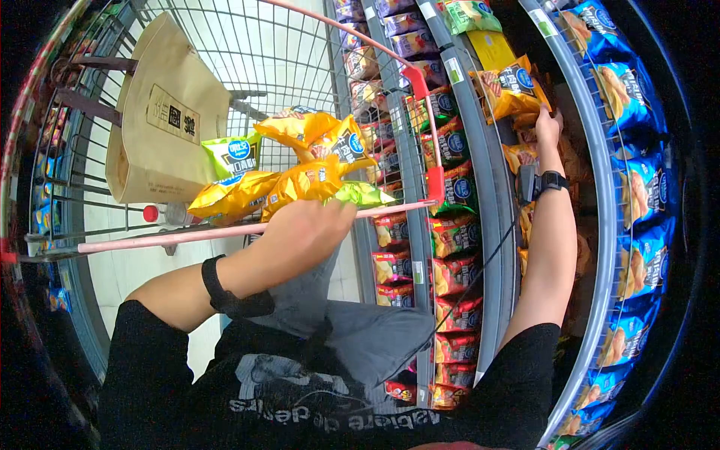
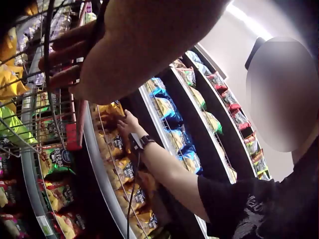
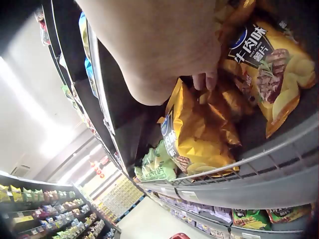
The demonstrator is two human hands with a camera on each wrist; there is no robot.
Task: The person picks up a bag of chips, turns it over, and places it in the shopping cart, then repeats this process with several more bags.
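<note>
My right hand (image 1: 550, 129) reaches into the shelf and grips one end of an orange bag of beef-flavour potato chips (image 1: 512, 90). In the right wrist view its fingers (image 3: 204, 80) curl behind the top of that bag (image 3: 197, 134). My left hand (image 1: 311, 225) lies over the pink handle (image 1: 225, 234) of the shopping cart, close by the bags inside. Its fingers (image 2: 65, 77) look extended and loose in the left wrist view. Several orange chip bags (image 1: 300, 184) and green chip bags (image 1: 231, 156) lie heaped in the cart.
A brown paper bag (image 1: 161, 112) stands in the cart, with a red-capped bottle (image 1: 161, 214) near the handle. Blue chip bags (image 1: 634, 187) line the shelf at right. Red and green bags (image 1: 455, 225) fill the shelves between cart and arm. A wire guard (image 3: 279, 149) edges the shelf.
</note>
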